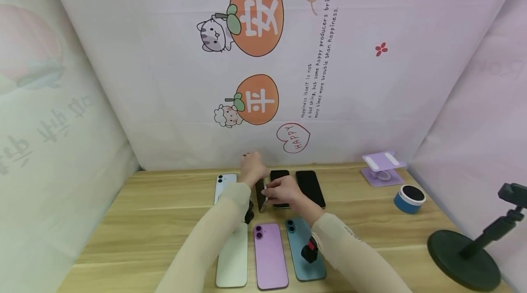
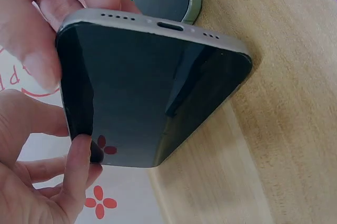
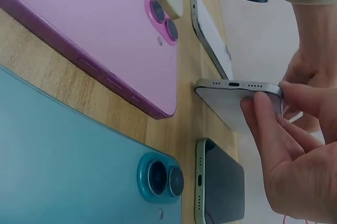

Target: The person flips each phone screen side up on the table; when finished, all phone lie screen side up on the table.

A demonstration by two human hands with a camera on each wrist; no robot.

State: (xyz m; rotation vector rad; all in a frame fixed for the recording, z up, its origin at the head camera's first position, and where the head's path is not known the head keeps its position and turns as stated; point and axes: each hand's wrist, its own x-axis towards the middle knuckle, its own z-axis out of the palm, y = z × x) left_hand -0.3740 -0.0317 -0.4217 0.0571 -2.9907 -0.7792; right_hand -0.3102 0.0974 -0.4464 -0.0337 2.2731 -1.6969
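Observation:
My left hand [image 1: 252, 167] and right hand [image 1: 284, 190] both pinch the same smartphone [image 1: 260, 196], which is tilted up on its long edge at the table's back. The left wrist view shows its dark screen [image 2: 137, 92] and grey frame with the charging port. Its pale back [image 3: 226, 103] appears in the right wrist view, where right-hand fingers [image 3: 268, 124] press near the port-end corner. Close by on the right lie two phones with dark screens, one [image 1: 281, 175] partly behind my right hand and another [image 1: 310, 187] beyond it. Left of my hands lies a whitish phone [image 1: 224, 184].
Nearer me lie a pale green phone [image 1: 232, 256], a purple phone [image 1: 271, 256] and a teal phone [image 1: 300, 247], backs up. To the right stand a lavender phone stand [image 1: 383, 169], a blue round container [image 1: 407, 201] and a black stand [image 1: 463, 256]. A printed cloth [image 1: 164, 78] hangs behind.

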